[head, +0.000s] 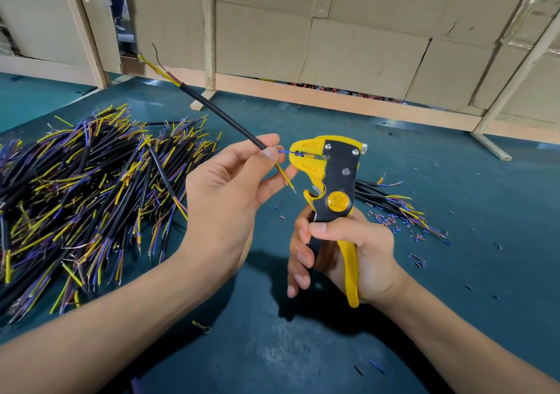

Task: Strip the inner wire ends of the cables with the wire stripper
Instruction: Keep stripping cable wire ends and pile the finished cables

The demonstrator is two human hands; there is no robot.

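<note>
My left hand pinches a black cable near its end, the cable slanting up and away to the left. Its blue inner wire runs into the jaws of the yellow and black wire stripper. A yellow-green inner wire hangs free below my fingers. My right hand grips the stripper's handles from below, holding the tool upright with the jaws pointing left.
A big heap of black cables with yellow and blue ends covers the teal table on the left. A smaller bundle lies behind the stripper. Several insulation scraps litter the right side. A small ring terminal lies near my left forearm. Cardboard wall behind.
</note>
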